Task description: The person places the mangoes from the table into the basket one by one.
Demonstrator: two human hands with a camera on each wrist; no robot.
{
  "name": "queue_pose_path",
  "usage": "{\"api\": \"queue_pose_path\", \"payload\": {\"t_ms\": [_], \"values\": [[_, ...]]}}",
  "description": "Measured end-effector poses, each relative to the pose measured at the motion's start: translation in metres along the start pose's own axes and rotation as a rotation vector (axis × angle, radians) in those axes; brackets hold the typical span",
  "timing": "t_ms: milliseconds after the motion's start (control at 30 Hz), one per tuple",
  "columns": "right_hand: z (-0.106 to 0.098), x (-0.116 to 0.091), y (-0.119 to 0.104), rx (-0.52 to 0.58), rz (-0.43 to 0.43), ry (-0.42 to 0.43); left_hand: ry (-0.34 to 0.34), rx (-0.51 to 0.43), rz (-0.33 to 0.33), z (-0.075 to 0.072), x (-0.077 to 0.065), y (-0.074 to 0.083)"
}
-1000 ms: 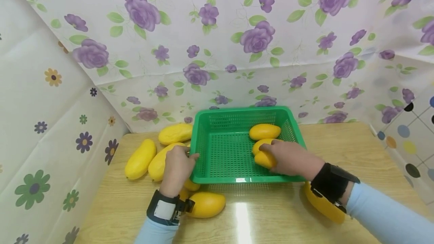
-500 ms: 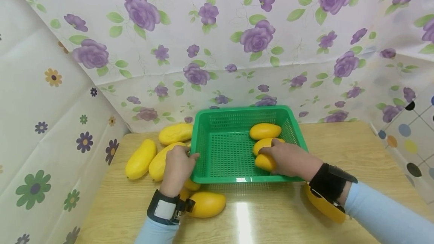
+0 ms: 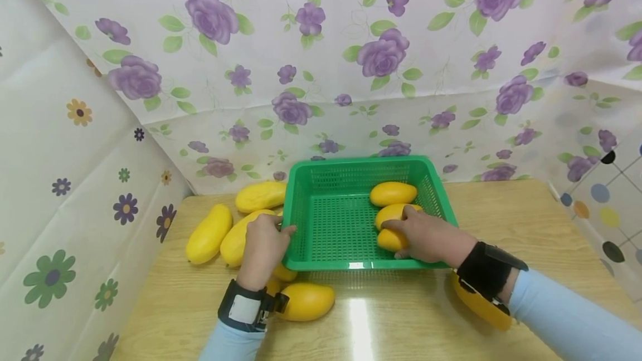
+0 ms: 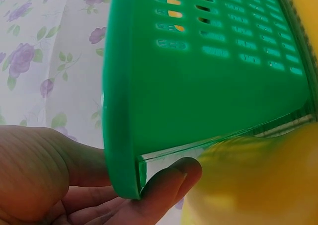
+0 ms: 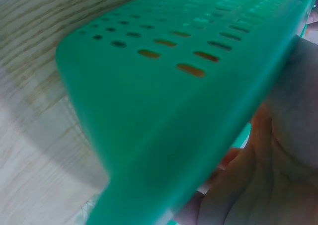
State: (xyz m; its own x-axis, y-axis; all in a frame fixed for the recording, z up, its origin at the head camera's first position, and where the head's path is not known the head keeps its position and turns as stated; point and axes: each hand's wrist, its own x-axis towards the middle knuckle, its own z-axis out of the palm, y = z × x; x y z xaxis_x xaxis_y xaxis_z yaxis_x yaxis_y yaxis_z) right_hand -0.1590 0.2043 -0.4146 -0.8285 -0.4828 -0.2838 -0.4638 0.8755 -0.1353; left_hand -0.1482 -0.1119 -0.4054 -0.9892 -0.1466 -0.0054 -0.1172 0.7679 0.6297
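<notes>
In the head view, a green perforated plastic basket (image 3: pixel 331 227) stands on the wooden table. My left hand (image 3: pixel 263 247) grips its left rim; the left wrist view shows the thumb and fingers (image 4: pixel 161 187) on either side of that edge. My right hand (image 3: pixel 433 235) reaches over the front right corner and holds a small yellow mango (image 3: pixel 390 239) low in the basket. Just behind it lies a second mango (image 3: pixel 393 213), with a third mango (image 3: pixel 393 194) farther back. The basket's wall (image 5: pixel 149 101) hides the held mango in the right wrist view.
Larger yellow fruits (image 3: pixel 208 234) lie left of the basket, partly behind my left hand. A mango (image 3: pixel 307 301) rests by the left wrist strap, and another yellow fruit (image 3: pixel 481 305) lies under the right forearm. A flowered cloth (image 3: pixel 341 132) hangs behind the basket.
The right hand's mango sits slightly lower beside the other two, and the thumb tip now shows below it. The left hand stays on the rim.
</notes>
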Motion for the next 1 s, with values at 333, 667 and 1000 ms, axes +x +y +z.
{"api": "queue_pose_path", "payload": {"t_ms": [333,667,1000], "values": [[-0.0009,0.0011,-0.0012,0.045,0.016,-0.006,-0.01,0.004,-0.011,0.0009,0.0007,0.0],[0.0004,0.0005,0.0003,0.013,0.026,0.022,-0.009,0.003,-0.02,0.002,0.0001,0.0011],[0.0008,-0.0051,0.0073,0.051,0.053,0.06,-0.02,0.007,-0.033,-0.0001,-0.0014,0.0023]]}}
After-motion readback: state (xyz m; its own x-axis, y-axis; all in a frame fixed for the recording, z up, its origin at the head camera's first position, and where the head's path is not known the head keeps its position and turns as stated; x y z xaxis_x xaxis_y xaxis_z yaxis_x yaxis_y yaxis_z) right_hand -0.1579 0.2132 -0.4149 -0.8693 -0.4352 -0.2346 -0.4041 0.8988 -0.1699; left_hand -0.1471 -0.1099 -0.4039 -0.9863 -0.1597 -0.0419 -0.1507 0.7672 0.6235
